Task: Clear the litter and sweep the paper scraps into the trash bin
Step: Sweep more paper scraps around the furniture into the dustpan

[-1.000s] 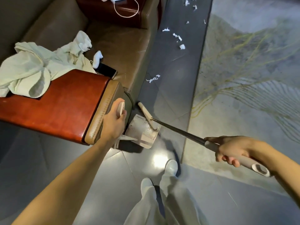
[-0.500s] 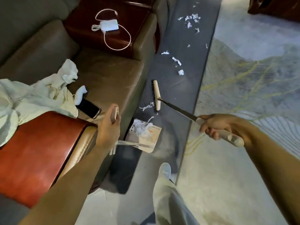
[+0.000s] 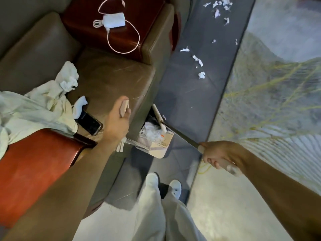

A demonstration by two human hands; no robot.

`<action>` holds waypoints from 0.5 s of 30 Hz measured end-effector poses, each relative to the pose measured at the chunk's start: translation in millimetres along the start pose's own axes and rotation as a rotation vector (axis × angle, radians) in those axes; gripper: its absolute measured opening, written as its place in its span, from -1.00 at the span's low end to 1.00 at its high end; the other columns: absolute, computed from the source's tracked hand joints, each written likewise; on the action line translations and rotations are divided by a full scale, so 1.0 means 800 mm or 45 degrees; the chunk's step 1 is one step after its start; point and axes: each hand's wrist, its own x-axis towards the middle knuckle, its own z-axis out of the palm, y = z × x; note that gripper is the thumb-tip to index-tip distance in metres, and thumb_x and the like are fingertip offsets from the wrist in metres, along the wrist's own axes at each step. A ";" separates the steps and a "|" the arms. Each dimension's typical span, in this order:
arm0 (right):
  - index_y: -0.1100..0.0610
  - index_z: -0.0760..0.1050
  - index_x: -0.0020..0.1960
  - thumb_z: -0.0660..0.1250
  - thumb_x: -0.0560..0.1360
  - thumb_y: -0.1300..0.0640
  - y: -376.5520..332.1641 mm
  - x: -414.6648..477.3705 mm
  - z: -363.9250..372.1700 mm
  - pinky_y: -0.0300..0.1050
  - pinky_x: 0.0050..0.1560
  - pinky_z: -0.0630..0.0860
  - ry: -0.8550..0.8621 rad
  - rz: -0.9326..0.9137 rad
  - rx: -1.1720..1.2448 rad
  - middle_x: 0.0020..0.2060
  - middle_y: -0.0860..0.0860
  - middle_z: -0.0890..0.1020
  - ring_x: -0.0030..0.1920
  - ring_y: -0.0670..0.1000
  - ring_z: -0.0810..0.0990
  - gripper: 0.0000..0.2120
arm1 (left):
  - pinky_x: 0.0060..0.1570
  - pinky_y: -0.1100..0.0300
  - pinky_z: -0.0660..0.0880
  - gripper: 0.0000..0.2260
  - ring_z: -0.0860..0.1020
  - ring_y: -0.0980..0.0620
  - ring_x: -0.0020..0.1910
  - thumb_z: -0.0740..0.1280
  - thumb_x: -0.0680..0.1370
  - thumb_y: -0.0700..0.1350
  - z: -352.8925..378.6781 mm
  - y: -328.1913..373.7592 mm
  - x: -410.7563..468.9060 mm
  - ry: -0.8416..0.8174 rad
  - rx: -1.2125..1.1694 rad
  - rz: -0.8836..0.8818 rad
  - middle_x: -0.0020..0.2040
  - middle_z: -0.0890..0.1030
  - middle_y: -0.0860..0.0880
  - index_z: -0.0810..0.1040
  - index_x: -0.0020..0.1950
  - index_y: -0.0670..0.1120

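My left hand (image 3: 117, 123) grips the beige top of the dustpan handle beside the sofa. The dustpan (image 3: 160, 145) sits on the dark floor strip below it and holds a heap of white paper scraps (image 3: 151, 132). My right hand (image 3: 217, 154) grips the broom's pale grip, and its dark shaft runs up-left to the cream broom head (image 3: 159, 117), which lies at the pan's mouth. More paper scraps (image 3: 201, 74) lie scattered further along the dark strip, with a denser cluster (image 3: 220, 6) at the top. No trash bin is in view.
A brown leather sofa (image 3: 111, 77) with red wooden armrests (image 3: 33, 171) stands on the left. On it lie a pale garment (image 3: 31, 108), a phone (image 3: 89, 123) and a white charger with cable (image 3: 114, 20). A patterned carpet (image 3: 278, 84) borders the strip on the right. My feet (image 3: 163, 185) stand just behind the dustpan.
The broom head has been drawn back from the strip to the dustpan's mouth, and the nearest scrap is gone from the floor. The view has shifted forward along the sofa.
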 end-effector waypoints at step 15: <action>0.10 0.26 0.39 0.23 0.51 0.43 0.031 -0.131 -0.145 -0.33 -0.65 0.23 0.150 -0.039 0.572 -0.60 0.03 0.36 -0.65 -0.07 0.28 -0.48 | 0.03 -0.27 0.55 -0.70 0.60 -0.31 0.01 0.25 0.62 -0.04 0.046 0.060 0.102 -0.287 -0.021 0.054 0.05 0.61 -0.24 0.39 0.28 0.29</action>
